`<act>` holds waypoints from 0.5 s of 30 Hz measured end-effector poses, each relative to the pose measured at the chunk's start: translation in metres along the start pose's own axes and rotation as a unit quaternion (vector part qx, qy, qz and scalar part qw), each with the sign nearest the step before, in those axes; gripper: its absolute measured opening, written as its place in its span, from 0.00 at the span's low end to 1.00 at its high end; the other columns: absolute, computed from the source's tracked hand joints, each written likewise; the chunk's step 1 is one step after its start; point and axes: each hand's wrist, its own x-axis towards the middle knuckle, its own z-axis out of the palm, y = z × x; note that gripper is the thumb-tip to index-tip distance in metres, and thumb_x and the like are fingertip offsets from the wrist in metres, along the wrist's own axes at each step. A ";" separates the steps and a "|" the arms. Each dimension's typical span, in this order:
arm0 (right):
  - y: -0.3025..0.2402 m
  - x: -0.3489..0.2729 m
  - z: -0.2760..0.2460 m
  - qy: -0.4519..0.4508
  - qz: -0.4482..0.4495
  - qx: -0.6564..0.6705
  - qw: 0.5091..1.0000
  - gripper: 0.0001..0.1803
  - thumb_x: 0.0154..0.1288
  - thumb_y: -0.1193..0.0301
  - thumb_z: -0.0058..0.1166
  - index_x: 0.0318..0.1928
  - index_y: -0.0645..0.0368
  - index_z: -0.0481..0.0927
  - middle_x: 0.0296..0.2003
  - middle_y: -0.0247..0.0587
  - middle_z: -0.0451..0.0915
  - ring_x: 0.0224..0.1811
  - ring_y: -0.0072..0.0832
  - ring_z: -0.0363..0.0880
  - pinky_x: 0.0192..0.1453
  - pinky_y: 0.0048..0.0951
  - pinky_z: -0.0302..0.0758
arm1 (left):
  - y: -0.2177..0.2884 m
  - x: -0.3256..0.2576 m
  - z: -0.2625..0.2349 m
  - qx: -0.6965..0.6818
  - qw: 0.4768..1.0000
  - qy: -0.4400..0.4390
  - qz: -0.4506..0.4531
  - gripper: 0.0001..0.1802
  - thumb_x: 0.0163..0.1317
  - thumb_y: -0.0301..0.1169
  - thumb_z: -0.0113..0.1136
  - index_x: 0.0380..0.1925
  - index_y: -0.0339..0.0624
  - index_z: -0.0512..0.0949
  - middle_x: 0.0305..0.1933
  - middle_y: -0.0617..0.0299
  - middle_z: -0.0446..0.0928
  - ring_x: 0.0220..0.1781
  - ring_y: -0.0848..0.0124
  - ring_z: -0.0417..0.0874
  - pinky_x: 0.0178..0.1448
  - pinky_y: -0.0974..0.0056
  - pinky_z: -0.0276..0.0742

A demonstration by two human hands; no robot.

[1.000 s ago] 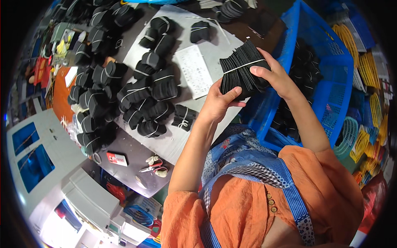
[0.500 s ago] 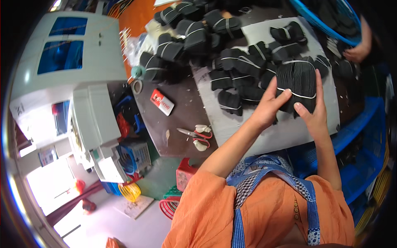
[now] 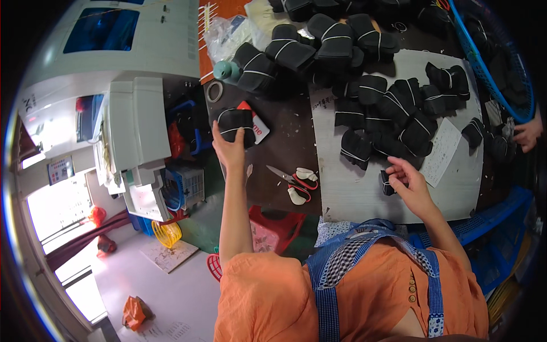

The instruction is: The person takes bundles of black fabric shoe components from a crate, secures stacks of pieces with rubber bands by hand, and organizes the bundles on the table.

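Bundle: black, tied with white cord, bundle (image 3: 235, 126) sits at the far left of the dark table (image 3: 285, 148), partly over a red-and-white box (image 3: 259, 126).
Left hand: your left hand (image 3: 229, 149) is closed around the bundle's near edge, arm stretched forward.
Right hand: your right hand (image 3: 411, 183) rests on the grey board (image 3: 364, 194), fingers curled on a small black piece (image 3: 387, 183).
Bearing: bundle lies directly ahead of your left grip, long axis across you; the right hand is well apart.
Nearby: scissors (image 3: 293, 181) between both hands; tied pile (image 3: 387, 114) ahead of the right hand.
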 end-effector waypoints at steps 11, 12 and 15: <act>0.023 0.005 0.026 0.068 -0.033 -0.085 0.994 0.22 0.56 0.69 0.55 0.53 0.57 0.74 0.40 0.41 0.80 0.39 0.33 0.81 0.44 0.35 0.77 | -0.053 0.068 0.073 -0.193 0.971 -0.136 -0.025 0.49 0.49 0.41 0.73 0.64 0.27 0.57 0.61 0.44 0.68 0.59 0.58 0.72 0.66 0.60 0.65; 0.027 0.000 0.025 0.080 -0.036 -0.082 0.993 0.22 0.56 0.69 0.55 0.53 0.57 0.74 0.39 0.41 0.80 0.39 0.34 0.81 0.44 0.35 0.76 | -0.025 0.050 0.074 -0.164 0.974 -0.149 -0.046 0.51 0.47 0.41 0.74 0.64 0.26 0.55 0.61 0.43 0.68 0.59 0.58 0.72 0.65 0.59 0.67; 0.028 0.000 0.036 0.074 -0.038 -0.077 0.994 0.22 0.56 0.69 0.54 0.53 0.57 0.73 0.39 0.42 0.79 0.39 0.34 0.80 0.42 0.36 0.76 | -0.133 0.052 0.111 -0.162 0.982 -0.096 -0.013 0.54 0.42 0.46 0.76 0.61 0.24 0.58 0.57 0.40 0.70 0.54 0.50 0.76 0.59 0.54 0.73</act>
